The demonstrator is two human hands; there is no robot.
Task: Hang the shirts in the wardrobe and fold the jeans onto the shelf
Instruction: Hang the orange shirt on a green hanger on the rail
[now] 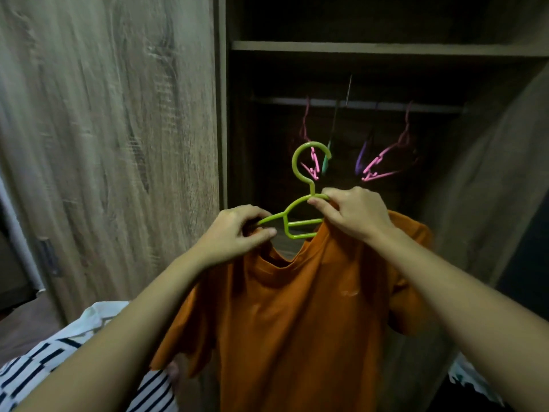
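A striped cloth [38,370] is lying at lower left, beside the door [104,129]. The left hand [234,233] is pinching the shirt [297,322] collar and the hanger [300,215], fingers [261,232] closed. The right hand [353,215] is gripping the hanger's other shoulder and the shirt, fingers closed. Beyond them, hangers [383,162] are dangling from the wardrobe rail [282,101], under a shelf [356,48].

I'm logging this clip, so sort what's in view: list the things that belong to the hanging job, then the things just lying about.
Belongs to the job:
- orange shirt
- green hanger, held by left hand and right hand
- wardrobe rail
- shelf
- striped garment, possibly a shirt to hang next

Just there:
- pink hangers on the rail
- wardrobe door
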